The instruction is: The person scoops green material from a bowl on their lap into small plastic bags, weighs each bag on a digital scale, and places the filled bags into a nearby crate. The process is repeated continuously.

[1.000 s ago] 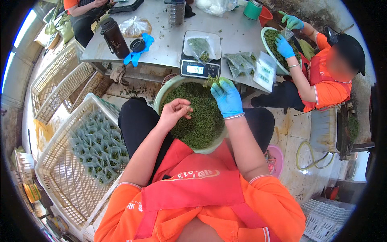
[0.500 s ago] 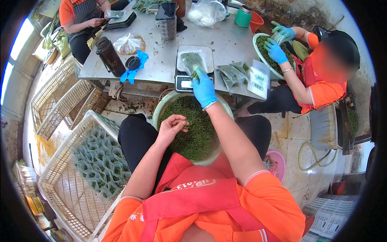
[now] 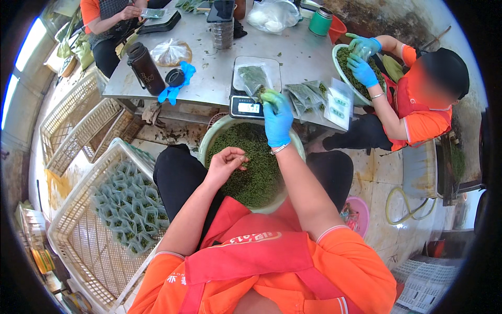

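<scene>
A small clear bag of green bits [image 3: 254, 77] lies on the digital scale [image 3: 247, 107] at the table's near edge. My right hand [image 3: 278, 119], in a blue glove with greenish fingertips, is closed beside the bag's near end. Whether it still touches the bag, or what it pinches, is hidden. Bare and curled, my left hand [image 3: 228, 163] hovers over the basin's left part with thumb and fingers together; anything in them is too small to name. Between my knees stands a pale green basin [image 3: 204, 141] full of small green buds or peppercorn-like berries [image 3: 251, 178].
Filled bags [image 3: 306, 97] and a printed label sheet [image 3: 339, 106] lie right of the scale. A dark flask [image 3: 145, 68] and blue glove [image 3: 170, 93] are left. A crate [image 3: 78, 220] holds several filled bags. Across, a gloved co-worker [image 3: 418, 99] works over another basin.
My right hand has shifted slightly right and down from the bag, which now rests on the scale, its display uncovered. My left hand has barely moved.
</scene>
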### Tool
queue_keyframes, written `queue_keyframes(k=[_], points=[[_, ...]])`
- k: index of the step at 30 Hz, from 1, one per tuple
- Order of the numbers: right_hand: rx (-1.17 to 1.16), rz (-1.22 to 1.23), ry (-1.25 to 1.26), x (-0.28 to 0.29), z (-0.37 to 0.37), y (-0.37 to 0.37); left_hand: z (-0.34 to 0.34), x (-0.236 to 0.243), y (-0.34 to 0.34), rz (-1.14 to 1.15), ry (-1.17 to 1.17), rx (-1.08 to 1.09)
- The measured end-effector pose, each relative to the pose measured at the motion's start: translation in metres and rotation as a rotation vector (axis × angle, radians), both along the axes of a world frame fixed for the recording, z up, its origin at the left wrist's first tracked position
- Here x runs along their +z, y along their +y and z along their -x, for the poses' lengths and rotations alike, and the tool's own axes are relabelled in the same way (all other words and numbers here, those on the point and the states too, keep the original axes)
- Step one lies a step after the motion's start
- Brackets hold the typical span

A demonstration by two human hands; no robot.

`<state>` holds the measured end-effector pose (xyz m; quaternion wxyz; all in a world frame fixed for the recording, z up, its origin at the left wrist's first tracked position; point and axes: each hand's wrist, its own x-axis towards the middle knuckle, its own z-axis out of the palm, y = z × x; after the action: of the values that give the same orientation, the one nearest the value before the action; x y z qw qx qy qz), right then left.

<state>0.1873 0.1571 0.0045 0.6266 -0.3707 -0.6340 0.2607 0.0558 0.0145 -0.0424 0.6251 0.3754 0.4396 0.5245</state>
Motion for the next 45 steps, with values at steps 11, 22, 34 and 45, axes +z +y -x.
queue_keyframes(k=[11,22,34,45], points=[[0.036,0.254,-0.525,-0.018,-0.022,-0.015,-0.002,0.0,0.001,0.013,-0.016,-0.008],[-0.106,0.118,-0.766,0.018,0.007,0.001,-0.001,0.004,0.001,0.021,-0.002,-0.014],[0.276,0.514,-0.267,-0.011,-0.04,-0.071,-0.004,0.005,-0.001,-0.027,0.024,0.108],[0.697,1.136,0.145,-0.019,-0.026,-0.104,-0.007,0.016,-0.01,-0.137,0.146,0.372]])
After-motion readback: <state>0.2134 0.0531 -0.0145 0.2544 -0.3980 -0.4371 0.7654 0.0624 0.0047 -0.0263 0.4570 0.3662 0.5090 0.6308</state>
